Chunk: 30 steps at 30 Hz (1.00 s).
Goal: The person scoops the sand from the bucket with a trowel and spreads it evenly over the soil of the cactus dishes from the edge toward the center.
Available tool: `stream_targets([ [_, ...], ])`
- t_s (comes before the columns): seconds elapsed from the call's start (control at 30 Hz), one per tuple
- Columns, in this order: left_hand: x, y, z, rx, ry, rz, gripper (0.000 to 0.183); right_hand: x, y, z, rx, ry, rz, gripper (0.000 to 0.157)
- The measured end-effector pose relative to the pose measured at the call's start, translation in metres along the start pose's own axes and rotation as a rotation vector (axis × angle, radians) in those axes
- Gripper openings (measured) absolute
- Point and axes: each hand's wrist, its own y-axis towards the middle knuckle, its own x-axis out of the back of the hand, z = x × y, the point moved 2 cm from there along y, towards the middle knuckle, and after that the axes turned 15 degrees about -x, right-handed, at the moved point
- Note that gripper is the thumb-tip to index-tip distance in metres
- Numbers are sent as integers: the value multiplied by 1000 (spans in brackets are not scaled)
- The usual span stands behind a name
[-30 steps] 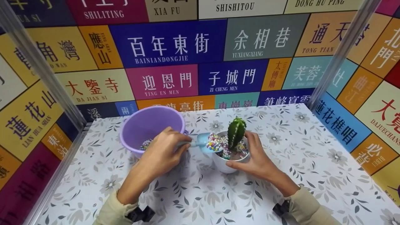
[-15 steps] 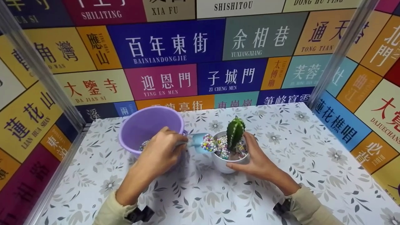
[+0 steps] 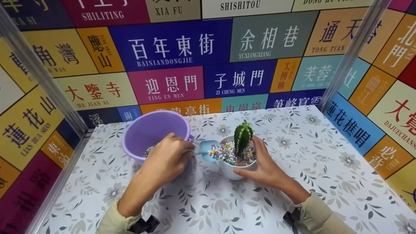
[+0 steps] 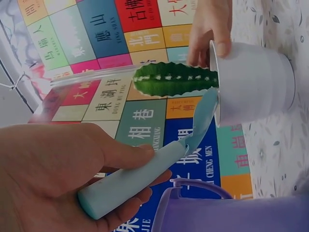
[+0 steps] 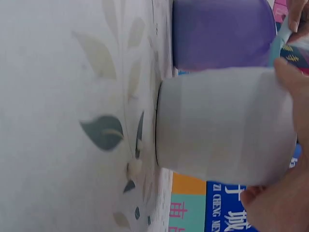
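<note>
My left hand (image 3: 169, 157) grips the pale handle of a small blue trowel (image 4: 205, 116), fingers wrapped around it in the left wrist view. The trowel's blade, carrying multicoloured pebbles (image 3: 216, 154), tilts over the left rim of a white pot (image 3: 234, 174). A green cactus (image 3: 243, 138) stands upright in that pot, with more pebbles around its base. My right hand (image 3: 268, 167) holds the pot's right side near the rim, thumb in front and fingers behind. In the right wrist view the white pot (image 5: 224, 125) stands on the table.
Left of the pot, behind my left hand, stands a purple bucket (image 3: 133, 143) with pebbles at its bottom. The table (image 3: 208, 208) has a white cloth with grey leaves and flowers. Panels with large characters (image 3: 172, 45) rise along the back and sides, with metal posts at the corners.
The trowel has drawn slightly left and its blade has tipped, with fewer pebbles on it now. My right hand keeps its hold on the pot.
</note>
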Motion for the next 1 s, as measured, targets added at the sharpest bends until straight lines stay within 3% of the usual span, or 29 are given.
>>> stream_targets([
  [0.17, -1, 0, -2, 7, -32, 27, 21, 4, 2, -1, 67, 48, 54, 118],
  [0.4, -5, 3, -6, 0, -80, 65, 17, 1, 4, 0, 71, 37, -11, 120],
  [0.67, -11, 7, -10, -39, -139, 92, 17, -1, 5, -1, 107, 56, -26, 118],
  [1.0, -19, 11, -12, -52, -123, 95, 18, -1, 6, -2, 122, 47, -43, 116],
])
